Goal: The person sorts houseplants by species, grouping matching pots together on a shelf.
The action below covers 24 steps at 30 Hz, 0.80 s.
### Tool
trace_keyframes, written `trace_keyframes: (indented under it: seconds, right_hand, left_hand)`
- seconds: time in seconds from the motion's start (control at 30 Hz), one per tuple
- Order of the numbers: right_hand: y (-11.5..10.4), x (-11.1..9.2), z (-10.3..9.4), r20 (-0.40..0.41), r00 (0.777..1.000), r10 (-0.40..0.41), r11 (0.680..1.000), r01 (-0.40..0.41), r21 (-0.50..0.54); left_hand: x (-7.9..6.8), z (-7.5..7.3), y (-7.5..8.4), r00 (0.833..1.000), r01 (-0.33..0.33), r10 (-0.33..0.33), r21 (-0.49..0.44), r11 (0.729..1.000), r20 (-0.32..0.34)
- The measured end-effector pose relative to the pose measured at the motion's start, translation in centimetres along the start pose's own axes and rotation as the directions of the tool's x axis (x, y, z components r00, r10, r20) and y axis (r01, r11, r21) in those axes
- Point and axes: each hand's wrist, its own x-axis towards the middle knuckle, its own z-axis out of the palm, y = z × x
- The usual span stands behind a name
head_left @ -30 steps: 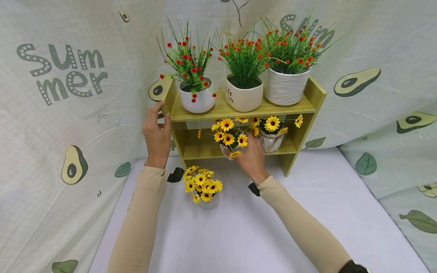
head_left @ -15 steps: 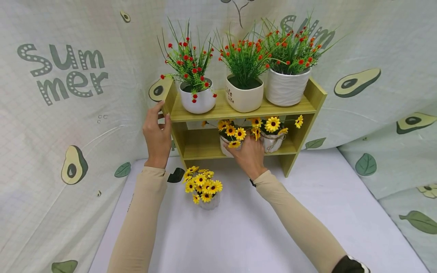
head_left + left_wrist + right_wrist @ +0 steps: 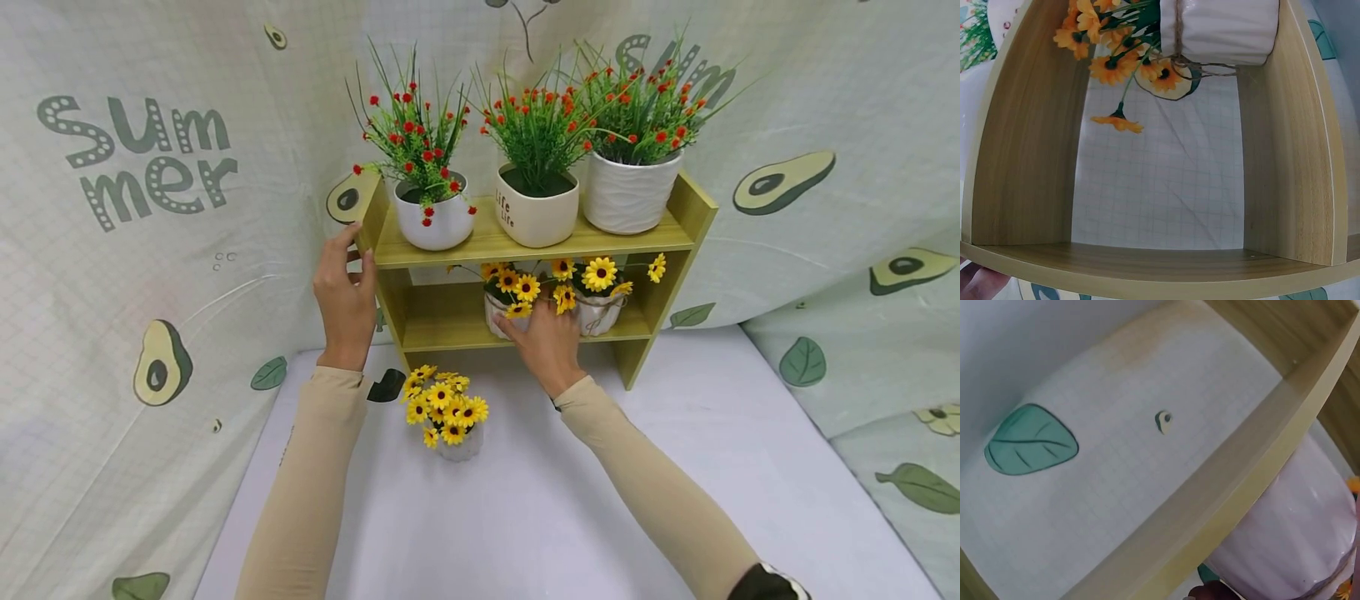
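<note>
My left hand (image 3: pixel 345 300) holds the left side panel of the wooden shelf rack (image 3: pixel 532 242), index finger on its outer face and thumb at the front edge. In the left wrist view, fingers (image 3: pixel 984 282) show outside the panel. My right hand (image 3: pixel 551 346) grips a small white pot of yellow artificial flowers (image 3: pixel 513 287) at the lower shelf, thumb on the pot's front left. Its other fingers reach behind blooms, partly hidden. Right beside it stands a similar twine-tied pot (image 3: pixel 598 315). The right wrist view shows a white pot (image 3: pixel 1291 531) close against the board edge.
On the top shelf stand three pots of red-flowered grass: a round white pot (image 3: pixel 435 221), a cream pot (image 3: pixel 536 212) and a ribbed white pot (image 3: pixel 632 192). Another yellow-flower pot (image 3: pixel 459 446) sits on the white table (image 3: pixel 525 517) before the rack. A printed cloth (image 3: pixel 187 275) hangs behind.
My right hand has moved the flower pot back and slightly right, from in front of the lower shelf onto it, close to the neighbouring pot. My left hand has stayed still.
</note>
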Motion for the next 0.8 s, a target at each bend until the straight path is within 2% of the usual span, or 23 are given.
trace_keyframes:
  seconds: [0.3, 0.6, 0.8]
  right_hand:
    - [0.7, -4.0, -0.4, 0.073, 0.995, 0.069, 0.98, -0.082, 0.182]
    - [1.5, -9.0, -0.5, -0.018, 0.999, -0.027, 0.968, 0.031, 0.25]
    - [1.3, -12.2, 0.2, 0.046, 0.995, -0.086, 0.959, 0.07, 0.274]
  left_hand:
    - [-0.1, 0.0, -0.1, 1.0, 0.0, 0.0, 0.002, 1.0, 0.0]
    - [0.0, 0.0, -0.1, 1.0, -0.002, 0.002, 0.009, 1.0, -0.003]
    - [0.0, 0.0, -0.1, 1.0, -0.002, 0.002, 0.006, 1.0, -0.001]
